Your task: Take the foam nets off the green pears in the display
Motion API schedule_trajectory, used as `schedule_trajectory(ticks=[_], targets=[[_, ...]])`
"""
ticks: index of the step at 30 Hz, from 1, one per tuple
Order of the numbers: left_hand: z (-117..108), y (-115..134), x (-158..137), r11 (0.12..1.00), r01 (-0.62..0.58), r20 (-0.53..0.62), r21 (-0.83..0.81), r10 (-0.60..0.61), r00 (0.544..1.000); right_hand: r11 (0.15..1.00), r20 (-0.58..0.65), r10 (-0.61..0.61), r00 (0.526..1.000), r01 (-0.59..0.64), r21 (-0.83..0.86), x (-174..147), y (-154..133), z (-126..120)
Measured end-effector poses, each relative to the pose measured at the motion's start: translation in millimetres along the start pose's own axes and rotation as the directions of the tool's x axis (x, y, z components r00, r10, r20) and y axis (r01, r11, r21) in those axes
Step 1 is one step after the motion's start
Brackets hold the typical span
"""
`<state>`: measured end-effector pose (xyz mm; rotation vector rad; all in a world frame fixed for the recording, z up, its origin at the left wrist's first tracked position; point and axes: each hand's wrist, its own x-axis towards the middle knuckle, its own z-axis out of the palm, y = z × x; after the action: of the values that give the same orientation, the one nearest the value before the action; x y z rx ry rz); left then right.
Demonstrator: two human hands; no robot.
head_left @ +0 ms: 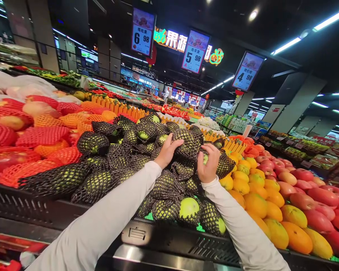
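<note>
A heap of green apples in black foam net sleeves (pixel 121 162) fills the middle of a black display bin (pixel 169 237). My left hand (pixel 167 150) rests on top of one netted apple (pixel 188 145) at the peak of the heap, fingers curled over it. My right hand (pixel 208 164) grips another netted green apple (pixel 220 165) just to the right, with a bit of green skin showing between the fingers. Both arms wear white sleeves. One unwrapped-looking green apple (pixel 188 207) lies near the front edge.
Red and orange netted fruit (pixel 36 128) lies to the left. Oranges (pixel 260 203) and red apples (pixel 307 188) lie to the right. Price signs (pixel 194 51) hang overhead. More produce stands stretch behind.
</note>
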<state>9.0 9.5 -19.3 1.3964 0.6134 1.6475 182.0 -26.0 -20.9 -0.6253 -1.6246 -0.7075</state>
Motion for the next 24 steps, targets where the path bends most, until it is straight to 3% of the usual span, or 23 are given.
schedule_trajectory(ticks=[3, 9, 17, 24], targets=[[2, 5, -3, 0.999, 0.004, 0.044, -0.054, -0.002, 0.999, 0.991, 0.114, -0.114, 0.987, 0.121, -0.059, -1, -1, -1], [5, 9, -5, 0.996, -0.053, 0.162, 0.066, 0.042, 0.986, 0.978, 0.158, -0.199, 0.967, 0.206, -0.026, -6, -1, -1], [4, 11, -6, 0.967, -0.146, 0.223, 0.208, 0.098, 0.970, 0.983, 0.180, -0.171, 0.969, 0.180, -0.034, -3, -4, -1], [5, 18, -9, 0.896, -0.302, 0.289, 0.325, 0.210, 0.934, 0.996, 0.199, -0.046, 0.979, 0.059, -0.064, -6, -6, 1]])
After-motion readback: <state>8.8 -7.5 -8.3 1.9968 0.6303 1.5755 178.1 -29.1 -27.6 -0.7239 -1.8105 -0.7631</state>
